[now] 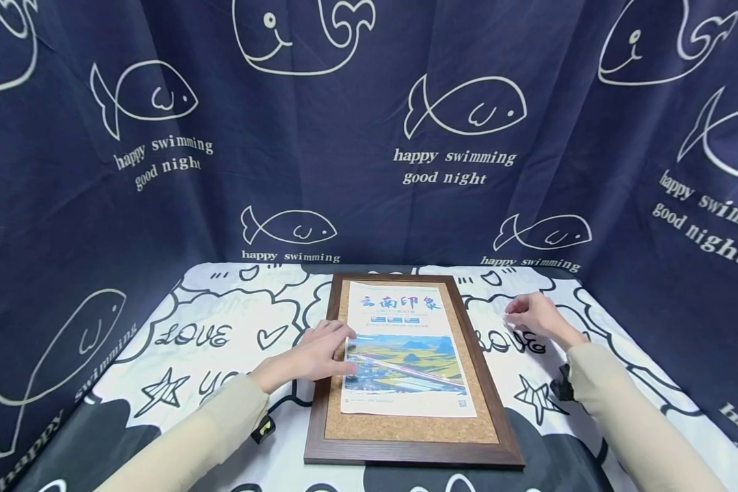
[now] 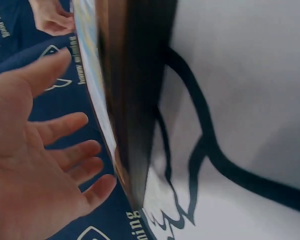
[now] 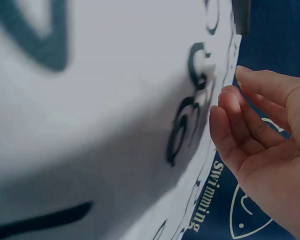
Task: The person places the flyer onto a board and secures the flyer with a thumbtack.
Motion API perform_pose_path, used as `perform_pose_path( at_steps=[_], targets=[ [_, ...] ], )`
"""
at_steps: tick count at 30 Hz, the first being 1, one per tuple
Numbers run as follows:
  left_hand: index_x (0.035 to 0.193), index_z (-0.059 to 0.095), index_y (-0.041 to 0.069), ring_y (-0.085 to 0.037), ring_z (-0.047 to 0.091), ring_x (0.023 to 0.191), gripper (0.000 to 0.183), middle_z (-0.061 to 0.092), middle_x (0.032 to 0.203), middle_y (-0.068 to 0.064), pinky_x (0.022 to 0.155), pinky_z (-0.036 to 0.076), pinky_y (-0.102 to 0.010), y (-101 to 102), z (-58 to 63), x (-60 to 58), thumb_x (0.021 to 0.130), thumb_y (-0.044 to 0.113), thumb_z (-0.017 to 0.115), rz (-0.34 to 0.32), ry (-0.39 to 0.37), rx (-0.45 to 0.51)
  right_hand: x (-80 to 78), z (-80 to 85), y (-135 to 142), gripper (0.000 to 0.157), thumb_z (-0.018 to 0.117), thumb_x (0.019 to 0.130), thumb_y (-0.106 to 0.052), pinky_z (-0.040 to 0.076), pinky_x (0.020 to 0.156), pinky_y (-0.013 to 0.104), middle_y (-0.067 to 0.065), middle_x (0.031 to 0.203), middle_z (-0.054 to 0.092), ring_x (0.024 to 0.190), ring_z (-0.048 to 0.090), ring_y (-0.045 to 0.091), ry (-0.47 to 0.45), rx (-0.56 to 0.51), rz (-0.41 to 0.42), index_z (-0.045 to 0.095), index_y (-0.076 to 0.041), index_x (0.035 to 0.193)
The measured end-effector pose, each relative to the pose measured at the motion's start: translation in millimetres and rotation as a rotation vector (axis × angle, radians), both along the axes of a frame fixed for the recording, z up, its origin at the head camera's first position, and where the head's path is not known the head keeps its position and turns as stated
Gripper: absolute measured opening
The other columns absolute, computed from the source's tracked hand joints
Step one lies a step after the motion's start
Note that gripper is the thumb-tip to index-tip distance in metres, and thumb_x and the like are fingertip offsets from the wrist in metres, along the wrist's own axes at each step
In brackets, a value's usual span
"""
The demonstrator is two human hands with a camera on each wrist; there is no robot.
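Observation:
A cork board in a dark brown wooden frame lies flat on the table, with a printed poster on it. The poster carries blue and purple lettering above a colourful landscape picture. At the board's left side is my left hand, its spread fingers reaching over the poster's left edge. The left wrist view shows the fingers apart with nothing between them. My right hand hovers over the table to the right of the board, fingers loosely bent and no held thing visible. Below its fingertips a small pale thing is too blurred to identify.
A white cloth with black doodles and lettering covers the table. Dark blue curtains with white fish drawings close off the back and both sides. Each wrist bears a small black device, such as the one at the left cuff.

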State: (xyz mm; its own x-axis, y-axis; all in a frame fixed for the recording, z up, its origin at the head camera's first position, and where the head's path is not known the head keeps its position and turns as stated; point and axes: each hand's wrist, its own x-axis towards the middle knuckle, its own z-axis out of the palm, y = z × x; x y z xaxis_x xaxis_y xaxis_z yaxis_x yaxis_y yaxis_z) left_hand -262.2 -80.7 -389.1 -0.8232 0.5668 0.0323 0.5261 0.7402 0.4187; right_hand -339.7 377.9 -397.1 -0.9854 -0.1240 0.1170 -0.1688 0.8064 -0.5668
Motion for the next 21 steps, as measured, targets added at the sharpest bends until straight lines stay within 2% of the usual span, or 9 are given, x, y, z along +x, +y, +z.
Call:
perform_pose_path(
  at_steps=[3, 8, 14, 21],
  targets=[
    [0.138, 0.049, 0.012, -0.036, 0.027, 0.143, 0.067, 0.034, 0.154, -0.016, 0.109, 0.024, -0.064, -0.2, -5.2, -4.7, 0.086, 0.049, 0.068, -0.020, -0.020, -0.057, -3.0, 4.3, -6.8, 0.012, 0.069, 0.083, -0.003, 0.053, 0.053, 0.026, 0.010, 0.074, 0.070, 0.058, 0.062, 0.014, -0.014, -0.028, -0.004, 0.067, 0.007, 0.089],
    [0.146, 0.041, 0.017, -0.036, 0.015, 0.149, 0.078, 0.023, 0.160, -0.012, 0.113, 0.015, -0.065, -0.4, -11.0, -8.1, 0.084, 0.057, 0.065, -0.045, -0.053, -0.103, -10.2, 10.7, -17.9, 0.011, 0.069, 0.082, -0.002, 0.049, 0.051, 0.021, 0.008, 0.072, 0.069, 0.056, 0.058, 0.010, 0.010, -0.019, 0.019, 0.067, 0.007, 0.088],
    [0.148, 0.038, 0.018, -0.035, 0.011, 0.151, 0.083, 0.023, 0.161, -0.009, 0.115, 0.011, -0.066, 0.0, -13.7, -7.6, 0.082, 0.060, 0.065, -0.053, -0.068, -0.120, -17.6, 19.5, -35.5, 0.013, 0.070, 0.080, -0.002, 0.048, 0.050, 0.019, 0.005, 0.070, 0.069, 0.053, 0.054, 0.003, 0.011, -0.025, 0.043, 0.067, 0.008, 0.089],
    [0.150, 0.036, 0.021, -0.032, 0.009, 0.152, 0.084, 0.023, 0.161, -0.006, 0.115, 0.008, -0.067, -0.4, -13.7, -7.1, 0.082, 0.062, 0.064, -0.042, -0.080, -0.143, -31.0, 29.1, -68.4, 0.011, 0.070, 0.078, 0.000, 0.044, 0.049, 0.019, 0.003, 0.064, 0.064, 0.050, 0.052, 0.004, 0.039, -0.030, 0.099, 0.066, 0.008, 0.085]
  ],
)
